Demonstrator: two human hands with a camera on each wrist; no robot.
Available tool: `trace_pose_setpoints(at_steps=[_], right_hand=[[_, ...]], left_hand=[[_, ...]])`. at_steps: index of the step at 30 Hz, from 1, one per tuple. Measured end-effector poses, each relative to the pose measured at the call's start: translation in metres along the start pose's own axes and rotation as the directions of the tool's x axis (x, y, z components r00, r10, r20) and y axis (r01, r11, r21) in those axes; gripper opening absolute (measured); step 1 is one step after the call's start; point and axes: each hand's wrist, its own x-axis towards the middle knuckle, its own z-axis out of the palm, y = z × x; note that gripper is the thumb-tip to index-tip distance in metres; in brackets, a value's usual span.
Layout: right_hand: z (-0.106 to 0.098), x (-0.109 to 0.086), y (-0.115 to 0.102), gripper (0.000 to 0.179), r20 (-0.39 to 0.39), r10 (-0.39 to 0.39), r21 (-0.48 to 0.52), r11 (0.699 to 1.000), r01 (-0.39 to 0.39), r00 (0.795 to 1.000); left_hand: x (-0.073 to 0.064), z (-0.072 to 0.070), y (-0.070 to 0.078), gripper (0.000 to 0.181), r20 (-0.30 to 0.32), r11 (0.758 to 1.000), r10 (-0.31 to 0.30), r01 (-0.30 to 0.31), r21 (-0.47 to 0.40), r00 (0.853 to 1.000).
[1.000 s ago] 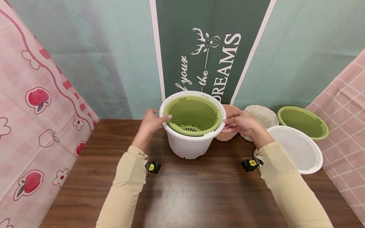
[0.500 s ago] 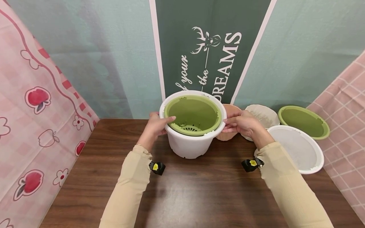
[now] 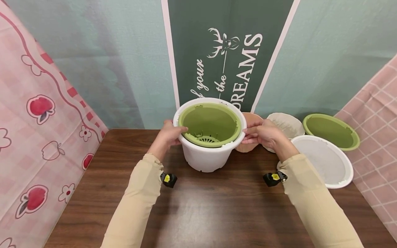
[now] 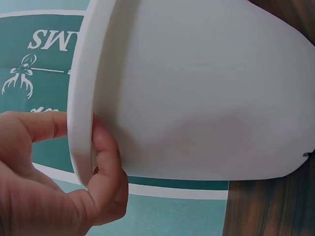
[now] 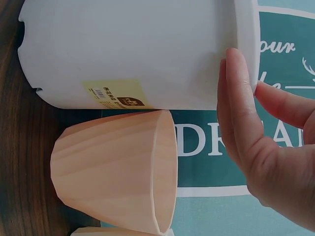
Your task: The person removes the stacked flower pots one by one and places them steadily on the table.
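A white flower pot (image 3: 204, 160) stands upright on the table with a green pot (image 3: 211, 120) nested inside it. Its slotted green bottom shows in the head view. My left hand (image 3: 167, 135) pinches the white pot's left rim, thumb on top and curled fingers beneath, as the left wrist view (image 4: 93, 147) shows. On the opposite side, my right hand (image 3: 266, 133) holds the rim between thumb and fingers. In the right wrist view those fingers lie along the wall under the rim. A yellow label (image 5: 118, 94) is on the white pot's side.
Right of the white pot stands a peach pot (image 5: 108, 167), partly behind my right hand. Beyond it are a cream pot (image 3: 286, 124), another green pot (image 3: 330, 132) and a wide white pot (image 3: 322, 160). The brown wooden table (image 3: 192, 206) meets printed cloth walls.
My left hand has shifted slightly right along the rim, its thumb reaching a little further over the edge. The pots and my right hand stay in place.
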Motion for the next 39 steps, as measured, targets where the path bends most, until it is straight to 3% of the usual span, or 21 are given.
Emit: trace_pose_setpoints(at_steps=[5, 11, 39], right_hand=[[0.0008, 0.0006, -0.0002, 0.012, 0.004, 0.003, 0.015, 1.0, -0.003, 1.0], [0.001, 0.0004, -0.0002, 0.013, 0.003, 0.004, 0.02, 1.0, -0.004, 1.0], [0.001, 0.0007, -0.0007, 0.012, 0.0, 0.012, 0.017, 1.0, -0.012, 1.0]], left_hand=[[0.0012, 0.0001, -0.0003, 0.078, -0.003, 0.994, 0.001, 0.0, 0.113, 1.0], [0.0008, 0.0022, 0.0003, 0.088, 0.006, 0.99, 0.011, -0.012, 0.14, 1.0], [0.0001, -0.0007, 0.0012, 0.068, -0.01, 0.954, 0.057, -0.052, 0.296, 0.998]])
